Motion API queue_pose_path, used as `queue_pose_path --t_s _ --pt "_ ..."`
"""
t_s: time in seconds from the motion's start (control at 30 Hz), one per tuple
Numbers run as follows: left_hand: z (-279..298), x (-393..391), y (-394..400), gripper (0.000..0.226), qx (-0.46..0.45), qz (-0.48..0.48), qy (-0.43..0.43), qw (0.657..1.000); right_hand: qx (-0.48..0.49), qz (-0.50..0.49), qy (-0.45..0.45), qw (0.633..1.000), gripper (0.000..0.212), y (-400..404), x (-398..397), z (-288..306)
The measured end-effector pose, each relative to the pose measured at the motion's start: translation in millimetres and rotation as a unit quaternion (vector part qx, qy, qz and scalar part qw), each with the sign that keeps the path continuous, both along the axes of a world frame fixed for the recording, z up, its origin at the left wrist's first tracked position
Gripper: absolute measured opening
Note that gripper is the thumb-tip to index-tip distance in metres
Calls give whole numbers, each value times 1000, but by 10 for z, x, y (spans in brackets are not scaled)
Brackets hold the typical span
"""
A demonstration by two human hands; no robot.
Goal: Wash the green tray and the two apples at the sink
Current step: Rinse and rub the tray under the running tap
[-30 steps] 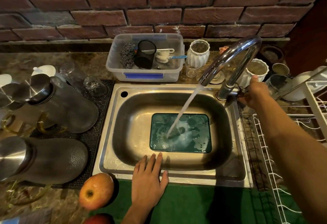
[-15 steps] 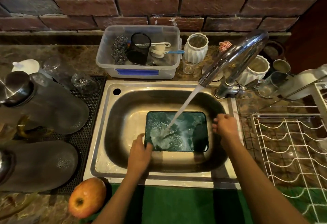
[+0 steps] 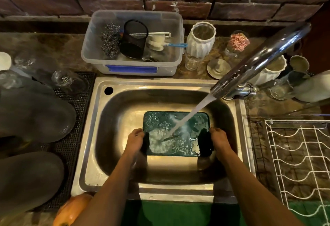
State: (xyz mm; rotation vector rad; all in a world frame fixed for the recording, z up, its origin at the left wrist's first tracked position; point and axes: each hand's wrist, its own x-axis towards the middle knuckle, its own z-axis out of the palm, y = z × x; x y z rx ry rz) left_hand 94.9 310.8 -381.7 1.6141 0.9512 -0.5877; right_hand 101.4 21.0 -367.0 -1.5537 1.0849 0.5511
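The green tray (image 3: 175, 133) is lain flat in the sink (image 3: 114, 118), its long axis running left-right under the water stream (image 3: 192, 112). Its 2 short ends are gripped by the left hand (image 3: 134, 141) and right hand (image 3: 219, 141), equally near. 1 apple (image 3: 71, 209) is seen at the counter's front edge.

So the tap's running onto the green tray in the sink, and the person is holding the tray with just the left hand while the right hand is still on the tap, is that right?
Not quite. The head view shows the right hand off the tap, gripping the right edge of the green tray. The left hand grips its left edge, and water does run onto the tray in the sink.
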Motion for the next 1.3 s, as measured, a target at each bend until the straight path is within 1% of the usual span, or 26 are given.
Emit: queue_pose_path --t_s 0.07,0.13,0.33,0.43,0.5,0.67,0.77,0.83,0.9,0.97,1.13,1.23,1.3 --pt "-48 49 -15 21 -21 9 10 1000 14 -27 5 1000 33 16 19 -52" --pt "-54 74 -32 17 -32 30 17 999 26 -62 16 998 35 26 31 -95" --pt "4 72 -27 19 -2 84 14 996 75 -96 21 992 26 71 19 -67" --pt "122 96 -25 17 28 87 -16 996 88 -84 28 992 26 81 -2 -113" --pt "209 116 -14 19 45 94 -48 993 89 -74 20 993 29 84 -12 -191" --pt "393 120 77 18 34 141 -94 985 96 -59 -13 994 38 196 -38 -61" --pt "523 90 119 25 23 149 -119 981 104 -61 -28 992 32 234 -43 21" --pt "616 57 132 25 9 156 -135 978 109 -58 -35 992 26 234 -38 75" --pt "688 24 144 21 2 153 -147 977 131 -55 -45 989 25 228 -40 111" --pt "718 -3 165 22 -4 160 -153 975 139 -56 -56 987 28 227 -26 171" --pt "701 -64 186 20 -40 214 -147 965 129 -60 -99 985 26 230 100 445" --pt "663 -109 157 19 -69 236 -136 960 105 -21 -150 983 29 247 206 678" --pt "639 -122 118 18 -80 249 -113 959 90 4 -175 980 29 244 273 819"
